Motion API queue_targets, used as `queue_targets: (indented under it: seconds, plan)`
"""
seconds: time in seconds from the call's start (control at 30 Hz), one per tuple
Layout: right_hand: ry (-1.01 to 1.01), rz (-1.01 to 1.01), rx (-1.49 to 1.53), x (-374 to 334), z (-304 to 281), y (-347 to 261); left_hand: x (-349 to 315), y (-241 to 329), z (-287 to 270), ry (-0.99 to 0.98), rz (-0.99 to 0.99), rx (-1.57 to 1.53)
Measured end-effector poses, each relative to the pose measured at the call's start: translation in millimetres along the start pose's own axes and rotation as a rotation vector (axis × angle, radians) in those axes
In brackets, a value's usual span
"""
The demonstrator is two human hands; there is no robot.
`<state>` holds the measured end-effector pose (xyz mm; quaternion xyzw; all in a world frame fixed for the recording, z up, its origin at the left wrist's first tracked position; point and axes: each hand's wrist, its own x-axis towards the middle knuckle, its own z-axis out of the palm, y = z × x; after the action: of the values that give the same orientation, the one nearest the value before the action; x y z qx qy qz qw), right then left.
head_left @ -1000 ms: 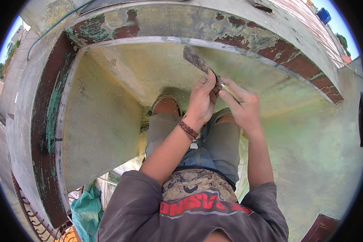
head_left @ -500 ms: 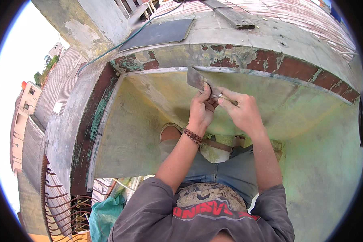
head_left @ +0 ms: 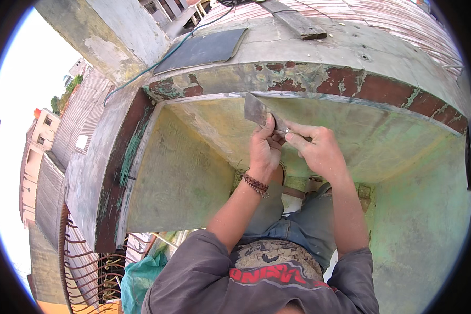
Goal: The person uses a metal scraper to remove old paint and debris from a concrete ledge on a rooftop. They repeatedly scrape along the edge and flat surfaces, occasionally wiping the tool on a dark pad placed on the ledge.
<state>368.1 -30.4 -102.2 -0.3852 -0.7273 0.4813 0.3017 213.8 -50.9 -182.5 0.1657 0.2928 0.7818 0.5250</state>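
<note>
A scraper (head_left: 256, 109) with a broad, stained grey metal blade is held in front of me, just inside the wall's painted edge. My right hand (head_left: 319, 149) is closed around its handle, which the fingers mostly hide. On the lower part of the blade rests the thumb of my left hand (head_left: 265, 149), with the other fingers curled beneath, pinching it. The blade tip points up and left, close to a pale strip (head_left: 225, 98) under the wall edge. Whether it touches that strip I cannot tell.
The wall edge (head_left: 371, 86) has peeling brown and green paint. On the ledge lie a dark flat sheet (head_left: 201, 51), a blue-green cable (head_left: 141, 72) and a wooden plank (head_left: 298, 23). Curved metal bars (head_left: 81, 267) and a teal plastic sheet (head_left: 141, 280) are at lower left.
The scraper is tilted slightly differently, its blade a little lower. My left leg has shifted to the right, closer to the other. Both hands keep their hold.
</note>
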Motion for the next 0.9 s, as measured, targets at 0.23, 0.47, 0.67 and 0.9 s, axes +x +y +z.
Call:
queue_targets:
  seconds: [0.23, 0.47, 0.67, 0.9]
  plan:
    - [0.113, -0.304, -0.193, 18, 30, 18, 23, 8, -25, -0.01, -0.019, -0.063]
    - [0.247, -0.216, -0.067, -17, -16, 54, 4, -38, 20, -0.171, -0.175, -0.055]
    - [0.193, 0.101, 0.123, -58, -19, 96, 2, -25, 2, 0.016, -0.292, 0.248]
    - [0.094, 0.313, 0.401, -102, 59, 149, 26, 67, -22, 0.183, 0.249, 0.292]
